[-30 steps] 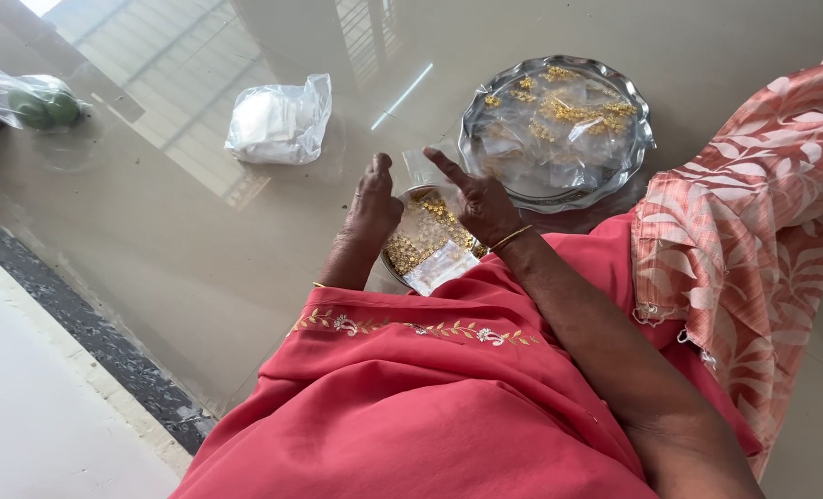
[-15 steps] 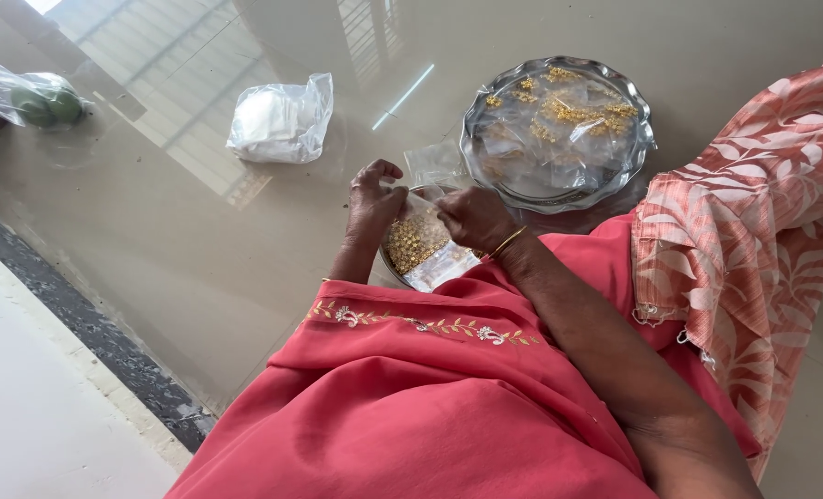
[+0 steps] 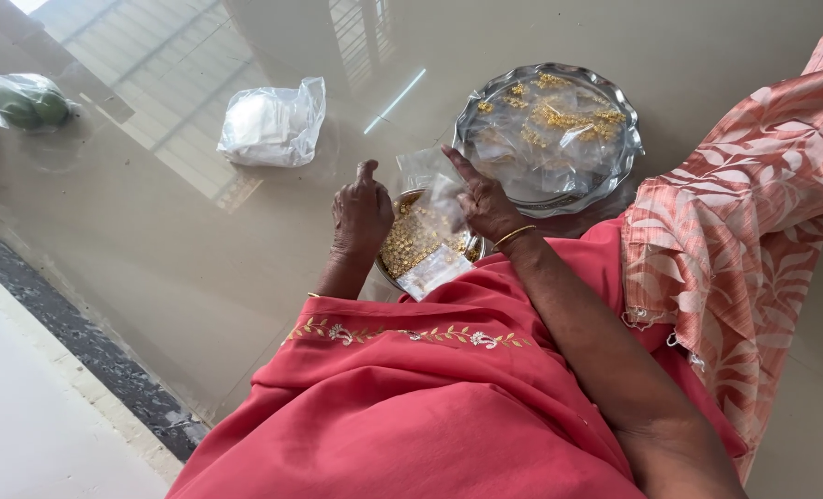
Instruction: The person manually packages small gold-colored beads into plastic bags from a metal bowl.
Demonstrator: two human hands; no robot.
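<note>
Small clear plastic pouch (image 3: 434, 199), held just above a shallow steel bowl of tiny golden beads (image 3: 416, 238), sits between the two hands: the right hand (image 3: 485, 203) pinches its upper edge with closed fingers, index raised, while the left hand (image 3: 360, 214) is curled in a loose fist with thumb up just beside it, its contents hidden. Beyond the right hand a scalloped steel tray (image 3: 628, 139) of filled pouches rests on the glossy floor (image 3: 152, 240); farther left lie a white plastic bag (image 3: 273, 125) and a bag of green fruit (image 3: 23, 102), partly cut off.
</note>
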